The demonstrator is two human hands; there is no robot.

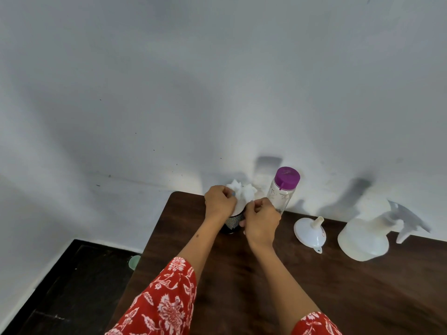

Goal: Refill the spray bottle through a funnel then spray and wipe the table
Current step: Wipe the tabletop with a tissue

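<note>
Dark wooden table (266,286) meets a pale grey wall (169,93).

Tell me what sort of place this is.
Probably a room in a home, not a workshop. A dark wooden table stands against a plain white wall, with household things on it: a spray bottle, a funnel and a purple-capped bottle.

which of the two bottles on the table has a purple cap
The clear water bottle standing by the wall, just beyond the right hand. The spray bottle farther right has a whitish trigger head instead.
</note>
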